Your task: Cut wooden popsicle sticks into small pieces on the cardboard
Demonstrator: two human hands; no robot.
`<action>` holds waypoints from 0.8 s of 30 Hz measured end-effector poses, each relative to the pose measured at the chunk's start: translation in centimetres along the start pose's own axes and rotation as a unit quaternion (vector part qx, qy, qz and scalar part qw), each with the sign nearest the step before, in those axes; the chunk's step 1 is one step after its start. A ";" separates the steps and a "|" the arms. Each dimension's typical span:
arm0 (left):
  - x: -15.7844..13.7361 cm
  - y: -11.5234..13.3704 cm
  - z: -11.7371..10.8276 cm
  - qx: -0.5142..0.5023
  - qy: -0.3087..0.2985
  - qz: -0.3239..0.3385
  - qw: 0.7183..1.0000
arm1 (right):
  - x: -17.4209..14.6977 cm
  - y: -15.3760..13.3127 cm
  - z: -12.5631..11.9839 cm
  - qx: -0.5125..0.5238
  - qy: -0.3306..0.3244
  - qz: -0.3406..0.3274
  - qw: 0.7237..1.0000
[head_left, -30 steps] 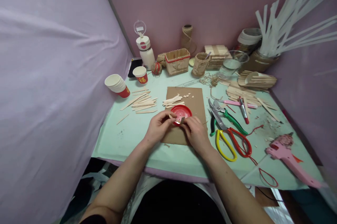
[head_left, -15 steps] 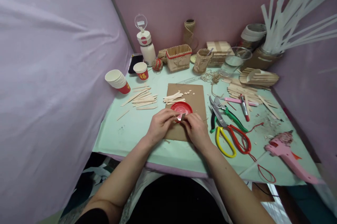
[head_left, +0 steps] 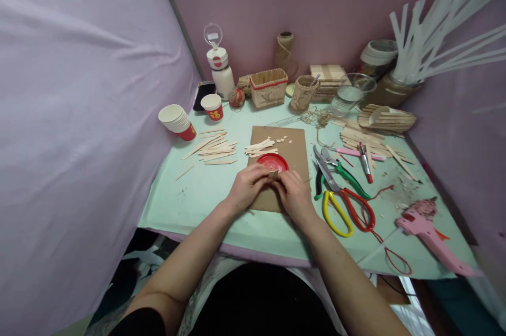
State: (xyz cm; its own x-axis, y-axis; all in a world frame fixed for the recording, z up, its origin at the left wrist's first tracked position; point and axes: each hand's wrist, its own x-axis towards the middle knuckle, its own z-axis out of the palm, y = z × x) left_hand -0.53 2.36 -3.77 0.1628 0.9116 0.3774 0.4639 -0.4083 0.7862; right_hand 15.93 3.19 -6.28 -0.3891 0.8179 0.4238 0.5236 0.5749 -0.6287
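A small flat brownish piece, perhaps folded sandpaper, is pinched between the fingertips of both hands. My left hand grips it from the left, thumb and fingers pressed together. From the other side my right hand holds it the same way. Whether a thin wooden stick is also in the fingers, I cannot tell. Just beyond the fingertips lies a round red lid, its near part hidden. Trimmed wooden sticks and small cut-off wood chips lie behind it on a brown cardboard sheet.
More sticks and paper cups are at left. Scissors, green-handled pruners, a marker and a pink glue gun lie at right. Along the back stand a bottle, a small basket and a water glass.
The brownish piece has tilted between the fingers, so its pale, shiny part no longer shows. Both hands stay in nearly the same place; the view has shifted slightly.
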 end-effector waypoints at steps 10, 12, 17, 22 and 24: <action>0.2 0.0 -0.2 -0.020 -0.013 -0.031 0.999 | 0.1 -0.4 -0.2 0.005 0.006 0.004 1.000; 0.2 -0.1 -0.2 -0.025 -0.018 -0.040 0.999 | 0.1 -0.4 -0.2 0.005 0.007 0.004 1.000; 0.2 -0.2 -0.1 -0.025 -0.021 -0.054 0.998 | 0.1 -0.4 -0.2 0.006 0.007 0.003 1.000; 0.3 -0.4 -0.2 -0.024 -0.029 -0.046 0.998 | 0.0 -0.6 -0.1 -0.003 0.024 0.010 1.000; 0.3 -0.4 -0.2 -0.019 -0.033 -0.044 0.998 | -0.1 -0.6 -0.1 -0.011 0.031 0.015 0.999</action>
State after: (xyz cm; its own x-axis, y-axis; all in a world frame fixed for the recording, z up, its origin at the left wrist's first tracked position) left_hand -0.88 2.79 -3.89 0.1799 0.9448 0.2739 0.4458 -0.3265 0.8335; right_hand 15.69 2.82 -5.91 -0.3255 0.8337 0.4461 0.5511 0.5506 -0.6270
